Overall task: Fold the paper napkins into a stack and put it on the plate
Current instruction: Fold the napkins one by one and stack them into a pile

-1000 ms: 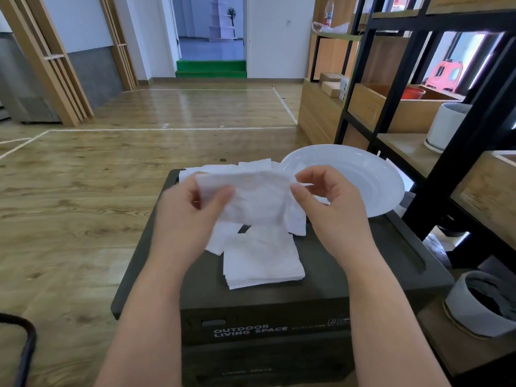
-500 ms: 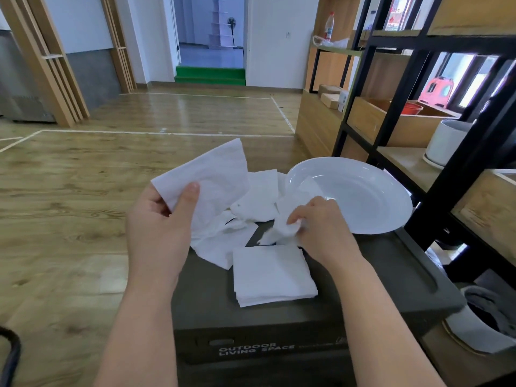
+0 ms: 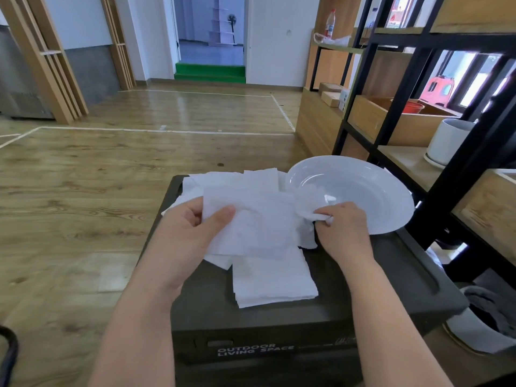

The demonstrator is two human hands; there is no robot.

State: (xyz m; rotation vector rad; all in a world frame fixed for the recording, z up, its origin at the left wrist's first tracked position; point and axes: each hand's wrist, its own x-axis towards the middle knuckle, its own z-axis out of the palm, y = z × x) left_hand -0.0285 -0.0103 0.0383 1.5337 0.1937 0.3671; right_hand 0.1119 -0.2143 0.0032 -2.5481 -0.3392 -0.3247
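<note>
A white paper napkin [image 3: 251,222] is stretched between both hands above the dark box [image 3: 363,275]. My left hand [image 3: 192,233] pinches its left edge with the thumb on top. My right hand [image 3: 343,227] grips its crumpled right corner beside the plate. A folded stack of napkins [image 3: 273,283] lies on the box lid below the held napkin. Several loose unfolded napkins [image 3: 223,180] lie at the lid's far left. The white plate [image 3: 371,191] sits empty on the far right of the lid.
A black metal shelf frame [image 3: 458,169] stands close on the right, holding a white pot [image 3: 446,141] and wooden crates. A grey pot [image 3: 480,325] sits low at the right. Wooden floor spreads to the left and ahead.
My left hand has swung the napkin back in from the left over the box. My right hand has taken hold of its right corner, and the napkin is now spread between both hands.
</note>
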